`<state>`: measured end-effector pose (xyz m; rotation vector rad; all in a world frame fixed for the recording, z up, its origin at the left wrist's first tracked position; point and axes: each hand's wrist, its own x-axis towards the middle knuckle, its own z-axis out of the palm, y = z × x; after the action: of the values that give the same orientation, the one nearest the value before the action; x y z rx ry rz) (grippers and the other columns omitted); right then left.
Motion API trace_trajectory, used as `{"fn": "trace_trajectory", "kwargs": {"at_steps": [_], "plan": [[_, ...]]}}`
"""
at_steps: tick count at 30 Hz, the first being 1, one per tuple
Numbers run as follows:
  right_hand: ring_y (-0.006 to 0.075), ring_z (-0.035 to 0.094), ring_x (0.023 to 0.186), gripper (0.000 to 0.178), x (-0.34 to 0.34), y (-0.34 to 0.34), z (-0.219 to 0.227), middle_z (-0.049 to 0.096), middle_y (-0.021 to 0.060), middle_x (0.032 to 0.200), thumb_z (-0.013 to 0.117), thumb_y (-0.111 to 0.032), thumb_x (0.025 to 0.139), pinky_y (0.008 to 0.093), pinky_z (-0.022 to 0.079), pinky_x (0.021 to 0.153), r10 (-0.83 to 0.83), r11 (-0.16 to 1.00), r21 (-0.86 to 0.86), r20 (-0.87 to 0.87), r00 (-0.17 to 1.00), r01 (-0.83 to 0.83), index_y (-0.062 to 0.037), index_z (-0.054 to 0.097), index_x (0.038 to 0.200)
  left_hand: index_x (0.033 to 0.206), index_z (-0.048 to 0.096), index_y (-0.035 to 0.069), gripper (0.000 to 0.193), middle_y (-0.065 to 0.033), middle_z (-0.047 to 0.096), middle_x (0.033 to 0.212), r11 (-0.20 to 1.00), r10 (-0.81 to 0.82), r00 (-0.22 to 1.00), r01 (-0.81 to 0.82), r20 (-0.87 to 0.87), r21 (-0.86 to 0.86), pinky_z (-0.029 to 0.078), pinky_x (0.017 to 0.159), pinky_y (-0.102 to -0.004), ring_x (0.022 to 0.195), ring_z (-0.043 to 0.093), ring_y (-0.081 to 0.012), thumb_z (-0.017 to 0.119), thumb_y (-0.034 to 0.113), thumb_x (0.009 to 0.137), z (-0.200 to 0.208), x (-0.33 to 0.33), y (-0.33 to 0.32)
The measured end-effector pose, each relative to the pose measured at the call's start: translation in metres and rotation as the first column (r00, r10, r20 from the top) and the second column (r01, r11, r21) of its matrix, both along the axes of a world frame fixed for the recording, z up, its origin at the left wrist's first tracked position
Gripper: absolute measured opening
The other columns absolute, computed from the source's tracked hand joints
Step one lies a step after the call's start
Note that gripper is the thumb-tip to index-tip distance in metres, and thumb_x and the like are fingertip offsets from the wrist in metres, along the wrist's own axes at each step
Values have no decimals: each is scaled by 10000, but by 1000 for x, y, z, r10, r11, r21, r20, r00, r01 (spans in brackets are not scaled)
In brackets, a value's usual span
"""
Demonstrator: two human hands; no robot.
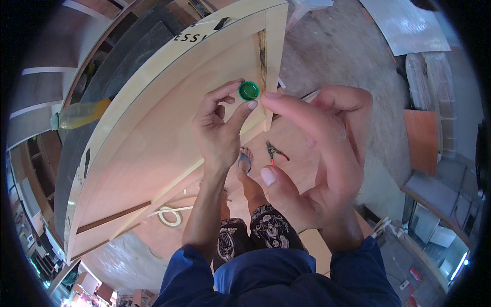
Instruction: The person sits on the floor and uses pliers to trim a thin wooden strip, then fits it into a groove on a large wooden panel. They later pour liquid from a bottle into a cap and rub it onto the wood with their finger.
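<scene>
the left hand (219,135) pinches a small green cap (249,91) between thumb and index finger, its hollow side turned toward the camera; whether anything lies inside is hard to tell. the cap is held up in front of the body, over the right-hand part of a large pale wooden panel (153,133). the right hand (332,158) holds nothing, thumb and index finger wide apart; its index fingertip is just beside the cap's rim, and i cannot tell if they touch. a long dark slot (263,53) shows in the panel near the cap.

below the hands, pliers (276,152) with red and black handles lie near a foot (245,161) in a blue sandal. a pale ring-shaped roll (169,216) lies by the panel's lower edge. on the far left, a clear bottle (82,116) with yellow contents and a greenish top is beside the panel. a reddish-brown board (421,140) is at the right, well apart from the hands.
</scene>
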<state>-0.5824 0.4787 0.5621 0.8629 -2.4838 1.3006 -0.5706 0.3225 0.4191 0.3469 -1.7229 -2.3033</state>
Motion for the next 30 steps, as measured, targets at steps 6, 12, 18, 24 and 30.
{"fn": "trace_trajectory", "kwargs": {"at_steps": [6,12,18,24,30], "plan": [[211,459,943,571,-16,-9,-28,425,120,1248,766,-102,740,321,441,774,16,979,199,77,997,-32,-97,728,1310,1213,734,41,411,-22,747,1200,1000,9,1000,-9,19,0,406,796,-238,928,485,-89,882,19,830,10,7,-4],[228,470,977,553,-6,-1,-38,427,128,1269,776,-104,753,340,456,797,8,974,222,118,993,-35,-90,726,1304,1207,730,23,412,-53,759,1207,1000,30,1000,-30,9,3,415,838,-253,959,534,-84,881,9,824,23,17,-13],[228,504,1006,522,0,-3,-42,444,126,1262,765,-83,763,330,477,872,-36,989,144,69,997,26,-76,727,1284,1220,717,21,425,-79,741,1249,999,27,999,-26,18,-42,432,886,-271,1001,568,-114,868,-12,825,27,25,-22],[124,484,950,677,1,-14,-60,495,40,1137,675,-120,861,259,452,757,376,744,-596,747,548,301,-71,532,1520,1253,667,28,524,-155,692,1276,994,108,976,-107,-187,14,462,1005,-339,1135,627,-232,888,-5,779,58,50,-29],[118,446,835,700,-22,-36,-84,512,-1,1022,573,-245,963,239,391,593,848,61,-836,332,413,546,-79,403,1622,1216,665,57,585,-158,687,1250,964,182,937,-230,-299,-132,418,1080,-419,1171,620,-258,956,107,711,83,87,-65]]}}
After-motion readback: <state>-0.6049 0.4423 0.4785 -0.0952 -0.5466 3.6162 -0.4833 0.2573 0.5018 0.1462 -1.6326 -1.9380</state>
